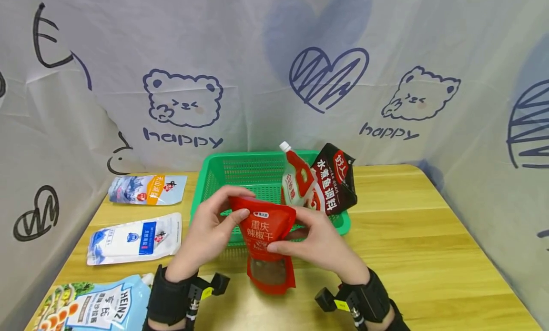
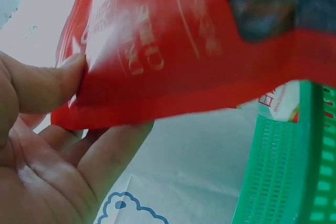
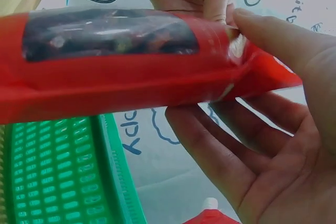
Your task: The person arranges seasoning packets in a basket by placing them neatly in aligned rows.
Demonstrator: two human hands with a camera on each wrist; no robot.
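Both hands hold a red pouch of dried chili (image 1: 262,226) upright in front of the green basket (image 1: 198,197). My left hand (image 1: 210,228) pinches its upper left corner, thumb on the front and fingers behind. On the right side, my right hand (image 1: 319,240) grips the pouch, with the thumb across its front. A dark clear window (image 3: 110,35) shows on the pouch in the right wrist view. Inside the basket's right part stand a spouted pouch (image 1: 296,181) with a white cap and a black seasoning packet (image 1: 334,178), which leans over the rim.
Left of the basket lie a blue and orange pouch (image 1: 147,189), a white and blue pouch (image 1: 135,239) and a light blue Heinz pouch (image 1: 100,305), in a column on the wooden table (image 1: 411,245). A printed cloth (image 1: 257,59) hangs behind the table.
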